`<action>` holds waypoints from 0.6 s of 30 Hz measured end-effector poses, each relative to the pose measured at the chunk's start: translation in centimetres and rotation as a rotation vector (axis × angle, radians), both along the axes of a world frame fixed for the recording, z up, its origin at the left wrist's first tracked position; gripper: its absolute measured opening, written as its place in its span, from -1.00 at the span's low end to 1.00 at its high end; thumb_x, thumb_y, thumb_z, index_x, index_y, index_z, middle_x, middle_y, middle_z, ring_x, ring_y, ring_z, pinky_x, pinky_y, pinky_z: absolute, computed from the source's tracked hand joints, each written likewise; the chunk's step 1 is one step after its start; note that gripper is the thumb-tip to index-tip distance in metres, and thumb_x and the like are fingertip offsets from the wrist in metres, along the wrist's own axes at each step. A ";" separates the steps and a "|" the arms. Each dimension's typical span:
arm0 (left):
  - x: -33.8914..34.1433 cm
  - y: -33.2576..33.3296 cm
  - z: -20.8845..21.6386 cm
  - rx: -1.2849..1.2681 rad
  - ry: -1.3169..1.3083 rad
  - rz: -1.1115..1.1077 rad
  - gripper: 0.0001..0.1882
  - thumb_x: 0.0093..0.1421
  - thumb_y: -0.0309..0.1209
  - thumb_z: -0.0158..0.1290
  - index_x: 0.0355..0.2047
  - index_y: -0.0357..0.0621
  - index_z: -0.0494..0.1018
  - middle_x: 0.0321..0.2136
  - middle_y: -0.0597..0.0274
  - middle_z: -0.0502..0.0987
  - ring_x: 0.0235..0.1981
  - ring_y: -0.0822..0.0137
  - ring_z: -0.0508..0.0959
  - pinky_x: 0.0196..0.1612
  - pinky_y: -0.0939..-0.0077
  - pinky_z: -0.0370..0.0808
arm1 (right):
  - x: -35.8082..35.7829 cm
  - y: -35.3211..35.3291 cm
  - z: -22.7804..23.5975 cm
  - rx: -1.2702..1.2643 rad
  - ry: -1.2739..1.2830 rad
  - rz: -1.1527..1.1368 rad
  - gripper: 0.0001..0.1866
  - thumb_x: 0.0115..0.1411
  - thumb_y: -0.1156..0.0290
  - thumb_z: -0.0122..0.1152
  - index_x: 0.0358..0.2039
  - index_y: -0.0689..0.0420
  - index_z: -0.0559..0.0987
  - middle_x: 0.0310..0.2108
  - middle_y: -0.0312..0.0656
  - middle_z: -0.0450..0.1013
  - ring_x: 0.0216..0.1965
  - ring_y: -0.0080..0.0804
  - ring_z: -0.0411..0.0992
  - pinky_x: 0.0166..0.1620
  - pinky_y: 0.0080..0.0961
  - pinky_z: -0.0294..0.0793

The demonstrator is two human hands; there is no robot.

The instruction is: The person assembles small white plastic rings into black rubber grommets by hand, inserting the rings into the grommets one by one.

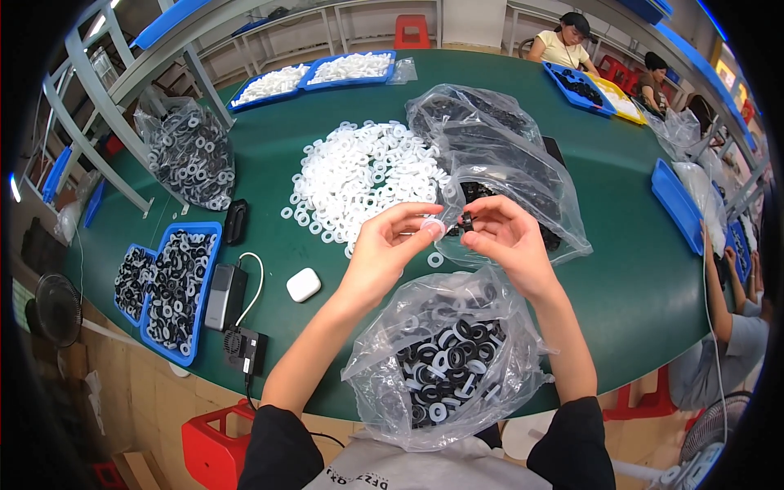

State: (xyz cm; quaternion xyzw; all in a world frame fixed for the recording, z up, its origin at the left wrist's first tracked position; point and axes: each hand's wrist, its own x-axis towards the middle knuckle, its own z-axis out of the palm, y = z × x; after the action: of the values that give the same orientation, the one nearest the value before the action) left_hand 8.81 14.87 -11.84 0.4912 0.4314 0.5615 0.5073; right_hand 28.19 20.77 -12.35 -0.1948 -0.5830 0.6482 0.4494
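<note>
Above the green table, my left hand (384, 247) pinches a white plastic ring (434, 226) between thumb and fingertips. Close beside it, my right hand (514, 242) grips a small black ring-shaped part (466, 222); whether the two parts touch, I cannot tell. Just beyond my left hand spreads a heap of loose white rings (343, 175). Past my right hand lies a clear plastic bag (523, 175) with black parts inside. An open clear bag (367, 367) of mixed black and white rings sits between my forearms at the near table edge.
Blue trays (193, 347) of mixed rings stand at the left, by a power bank (224, 294) and a white case (304, 285). A full bag (192, 155) leans on the left frame. Trays of white parts (351, 69) stand far back. Other people sit at the right.
</note>
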 end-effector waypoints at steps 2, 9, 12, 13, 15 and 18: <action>0.1 0.0 -0.1 0.012 0.027 0.013 -0.69 0.24 -0.48 0.12 -0.03 -0.27 0.36 -0.22 0.11 0.58 -0.22 0.42 0.59 -0.10 0.54 0.51 | 0.0 -0.1 0.0 0.027 -0.014 -0.003 -0.61 0.07 0.62 0.36 -0.07 0.28 0.47 -0.23 -0.24 0.45 -0.22 -0.58 0.45 -0.15 -0.62 0.47; 0.9 -1.0 0.4 0.020 -0.108 -0.014 -0.71 0.31 -0.50 0.02 0.00 -0.36 0.41 -0.18 0.12 0.57 -0.14 0.45 0.56 -0.04 0.56 0.51 | -0.7 -1.3 0.2 0.419 -0.237 -0.267 -0.62 -0.05 0.56 0.46 -0.18 0.22 0.55 -0.29 -0.27 0.46 -0.31 -0.54 0.41 -0.20 -0.58 0.44; 0.8 -1.2 0.5 0.007 -0.069 -0.037 -0.70 0.35 -0.45 -0.04 0.03 -0.38 0.40 -0.17 0.13 0.57 -0.10 0.42 0.55 0.00 0.55 0.51 | -1.2 -2.4 1.0 0.722 -0.374 -0.395 -0.63 -0.10 0.53 0.49 -0.24 0.19 0.58 -0.34 -0.23 0.47 -0.34 -0.45 0.42 -0.27 -0.54 0.43; 0.8 -1.2 0.4 -0.025 -0.026 -0.081 -0.67 0.37 -0.42 -0.06 0.07 -0.38 0.37 -0.16 0.12 0.56 -0.08 0.41 0.54 0.02 0.54 0.51 | -1.4 -2.6 0.7 0.759 -0.357 -0.430 -0.64 -0.12 0.52 0.49 -0.27 0.20 0.58 -0.36 -0.19 0.47 -0.36 -0.38 0.43 -0.32 -0.51 0.43; 1.2 -1.5 0.6 -0.054 -0.055 -0.072 -0.66 0.39 -0.41 -0.09 0.08 -0.38 0.37 -0.15 0.12 0.56 -0.07 0.41 0.54 0.03 0.54 0.51 | -1.4 -2.6 0.4 0.778 -0.362 -0.460 -0.65 -0.12 0.52 0.49 -0.28 0.21 0.57 -0.37 -0.19 0.47 -0.37 -0.38 0.43 -0.33 -0.50 0.43; 1.5 -2.0 1.1 -0.101 -0.128 -0.064 -0.66 0.40 -0.40 -0.12 0.09 -0.37 0.38 -0.13 0.12 0.55 -0.08 0.44 0.53 0.03 0.55 0.51 | -1.5 -2.4 0.2 0.778 -0.364 -0.525 -0.67 -0.12 0.52 0.49 -0.30 0.22 0.57 -0.38 -0.19 0.46 -0.37 -0.38 0.43 -0.33 -0.49 0.44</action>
State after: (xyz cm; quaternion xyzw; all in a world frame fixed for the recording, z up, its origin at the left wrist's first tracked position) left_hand 10.35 12.88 -10.70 0.4417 0.4097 0.5528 0.5757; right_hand 26.66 18.36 -12.11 -0.2628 -0.7819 0.2033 0.5275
